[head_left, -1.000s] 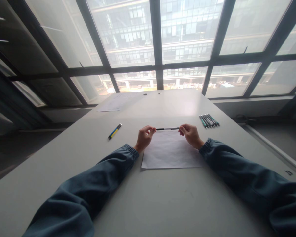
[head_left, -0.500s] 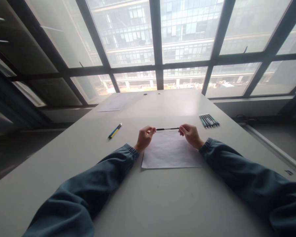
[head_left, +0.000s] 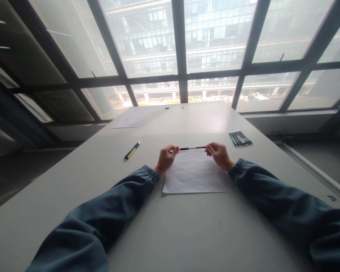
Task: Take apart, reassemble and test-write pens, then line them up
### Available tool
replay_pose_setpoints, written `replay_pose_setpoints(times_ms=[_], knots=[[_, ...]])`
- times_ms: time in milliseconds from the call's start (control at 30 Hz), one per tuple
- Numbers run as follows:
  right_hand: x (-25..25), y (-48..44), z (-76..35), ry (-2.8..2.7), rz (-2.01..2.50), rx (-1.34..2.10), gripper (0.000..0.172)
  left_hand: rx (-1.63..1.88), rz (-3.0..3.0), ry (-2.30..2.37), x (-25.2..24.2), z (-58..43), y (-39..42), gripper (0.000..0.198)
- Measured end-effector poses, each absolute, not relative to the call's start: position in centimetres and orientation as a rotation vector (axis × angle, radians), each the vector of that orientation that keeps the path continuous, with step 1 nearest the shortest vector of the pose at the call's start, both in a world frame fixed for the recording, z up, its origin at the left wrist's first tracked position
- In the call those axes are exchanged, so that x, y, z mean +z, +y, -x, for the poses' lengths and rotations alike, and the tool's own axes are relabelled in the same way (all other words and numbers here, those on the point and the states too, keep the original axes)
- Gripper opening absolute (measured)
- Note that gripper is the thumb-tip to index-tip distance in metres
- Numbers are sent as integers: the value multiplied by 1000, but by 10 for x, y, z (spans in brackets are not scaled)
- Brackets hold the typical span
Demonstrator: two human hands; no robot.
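A slim pen (head_left: 192, 148), black at its left part and pale further right, is held level between my two hands. My left hand (head_left: 167, 157) pinches its left end, and my right hand (head_left: 218, 154) pinches its right end. Beneath and in front of the pen lies a white sheet of paper (head_left: 197, 173) on the table. Left of my left hand rest a blue pen and a yellow pen (head_left: 132, 151), side by side. Beyond my right hand several pens (head_left: 240, 138) lie in a row, some green, some dark.
The white table (head_left: 187, 230) reaches to the large windows. More paper (head_left: 129, 119) lies at its far left. A small round dark object (head_left: 167, 108) sits near the far edge, and a small dark item (head_left: 332, 198) lies at the right.
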State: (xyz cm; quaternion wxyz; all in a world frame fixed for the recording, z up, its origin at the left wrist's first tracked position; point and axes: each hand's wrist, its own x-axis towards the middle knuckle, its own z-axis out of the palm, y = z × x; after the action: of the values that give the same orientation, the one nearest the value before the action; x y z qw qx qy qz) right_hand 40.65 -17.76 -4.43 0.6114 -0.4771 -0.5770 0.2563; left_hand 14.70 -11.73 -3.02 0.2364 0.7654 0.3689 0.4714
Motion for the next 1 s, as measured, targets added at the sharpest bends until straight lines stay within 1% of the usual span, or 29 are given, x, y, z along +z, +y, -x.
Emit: replay_pose_setpoints(times_ms=[167,1000], knots=[[-47,-176,-408,-1345,1095,588,41,1288,-2102,1006,-32,-147,-116,40],[-48,-176,-409,-1364,1120,560,46,1278,-2148,1009,-32,-147,-116,46]])
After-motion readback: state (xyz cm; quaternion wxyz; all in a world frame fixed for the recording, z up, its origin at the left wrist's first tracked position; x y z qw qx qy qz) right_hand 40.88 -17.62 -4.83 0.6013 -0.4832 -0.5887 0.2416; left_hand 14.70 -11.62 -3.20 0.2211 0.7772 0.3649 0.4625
